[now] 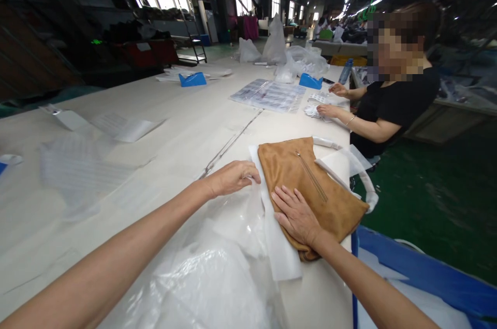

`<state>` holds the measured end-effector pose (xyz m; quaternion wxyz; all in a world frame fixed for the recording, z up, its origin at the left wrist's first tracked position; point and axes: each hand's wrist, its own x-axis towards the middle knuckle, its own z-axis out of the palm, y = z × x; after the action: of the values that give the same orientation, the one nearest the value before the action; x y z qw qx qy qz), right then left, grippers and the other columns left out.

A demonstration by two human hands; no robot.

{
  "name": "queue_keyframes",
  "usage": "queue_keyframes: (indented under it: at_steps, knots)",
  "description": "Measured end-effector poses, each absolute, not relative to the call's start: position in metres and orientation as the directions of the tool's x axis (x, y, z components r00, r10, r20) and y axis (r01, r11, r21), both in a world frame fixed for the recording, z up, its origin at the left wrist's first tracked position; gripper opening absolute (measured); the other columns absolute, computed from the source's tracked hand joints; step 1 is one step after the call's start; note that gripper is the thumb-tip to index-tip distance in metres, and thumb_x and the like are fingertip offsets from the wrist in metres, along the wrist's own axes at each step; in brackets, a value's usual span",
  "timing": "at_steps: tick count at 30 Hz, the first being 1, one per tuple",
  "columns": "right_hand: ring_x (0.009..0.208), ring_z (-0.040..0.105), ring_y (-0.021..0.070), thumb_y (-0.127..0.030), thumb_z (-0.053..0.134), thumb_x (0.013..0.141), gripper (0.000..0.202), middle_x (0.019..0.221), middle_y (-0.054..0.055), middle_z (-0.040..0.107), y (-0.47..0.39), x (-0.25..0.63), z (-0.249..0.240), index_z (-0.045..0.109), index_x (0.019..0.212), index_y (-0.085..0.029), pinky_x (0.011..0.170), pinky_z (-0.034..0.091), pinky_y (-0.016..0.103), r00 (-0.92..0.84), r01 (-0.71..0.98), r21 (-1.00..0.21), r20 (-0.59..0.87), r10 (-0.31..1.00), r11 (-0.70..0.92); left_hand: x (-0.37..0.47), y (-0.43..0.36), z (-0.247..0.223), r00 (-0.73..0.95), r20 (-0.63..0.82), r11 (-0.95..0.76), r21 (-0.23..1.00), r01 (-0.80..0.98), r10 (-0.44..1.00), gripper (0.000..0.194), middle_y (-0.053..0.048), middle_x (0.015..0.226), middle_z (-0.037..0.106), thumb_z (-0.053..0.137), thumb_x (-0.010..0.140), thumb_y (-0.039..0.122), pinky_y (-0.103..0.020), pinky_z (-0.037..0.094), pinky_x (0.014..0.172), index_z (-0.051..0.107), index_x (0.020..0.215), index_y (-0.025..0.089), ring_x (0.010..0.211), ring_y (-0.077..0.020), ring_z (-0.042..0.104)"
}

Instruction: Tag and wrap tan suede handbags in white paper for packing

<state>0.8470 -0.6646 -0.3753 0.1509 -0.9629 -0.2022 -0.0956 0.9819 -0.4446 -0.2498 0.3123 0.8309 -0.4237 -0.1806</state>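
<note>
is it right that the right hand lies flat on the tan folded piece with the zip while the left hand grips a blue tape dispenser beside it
Not quite. In the head view the right hand does lie flat on the tan folded piece with the zip, but the left hand has its grip on the white sheet beside it. The blue tape dispensers stand far up the table, out of reach.

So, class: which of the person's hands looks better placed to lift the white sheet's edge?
Probably the left hand: its fingers pinch the white sheet, while the right hand lies flat on the tan bag.
</note>
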Motion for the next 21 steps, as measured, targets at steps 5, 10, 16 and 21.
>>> queue_keyframes:
  at_steps: [5,10,16,21]
  knots:
    - [0.130,0.047,0.0261,-0.034,0.052,0.094,0.027,0.129,0.007,0.064,-0.662,0.847,-0.377,0.069,0.114,-0.025,0.117,0.025,0.050,0.902,0.404,-0.328,0.295,0.314,-0.854,0.998,-0.514,-0.273,0.514,-0.051,-0.400,0.694,-0.599,-0.856,0.013,0.000,0.079,0.067,0.058,0.072,0.014,-0.022,0.044,0.073,0.069,0.078,0.019,0.076,-0.0156,0.061]
    - [0.127,0.050,0.0243,-0.038,0.052,0.094,0.039,0.133,0.008,0.061,-0.660,0.847,-0.381,0.058,0.131,-0.024,0.114,0.030,0.045,0.890,0.407,-0.405,0.379,0.255,-0.819,0.998,-0.545,-0.323,0.636,-0.040,-0.471,0.708,-0.527,-0.771,0.009,0.001,0.070,0.062,0.055,0.077,0.022,-0.023,0.045,0.063,0.062,0.077,0.015,0.069,-0.0159,0.059]
    - [0.113,0.057,0.0235,-0.036,0.056,0.092,0.031,0.122,0.007,0.065,-0.660,0.846,-0.380,0.063,0.120,-0.024,0.104,0.039,0.040,0.909,0.377,-0.448,0.349,0.229,-0.811,0.981,-0.550,-0.342,0.777,0.115,-0.562,0.626,-0.541,-0.619,0.015,0.000,0.077,0.056,0.054,0.086,0.031,-0.028,0.044,0.070,0.053,0.077,0.019,0.075,-0.0174,0.055]
    - [0.099,0.059,0.0221,-0.036,0.057,0.091,0.016,0.098,0.005,0.068,-0.660,0.845,-0.378,0.065,0.094,-0.023,0.098,0.041,0.038,0.908,0.364,-0.424,0.360,0.215,-0.829,0.970,-0.563,-0.340,0.760,0.195,-0.604,0.499,-0.621,-0.620,0.016,-0.003,0.087,0.054,0.050,0.091,0.026,-0.033,0.042,0.082,0.050,0.076,0.020,0.088,-0.0207,0.053]
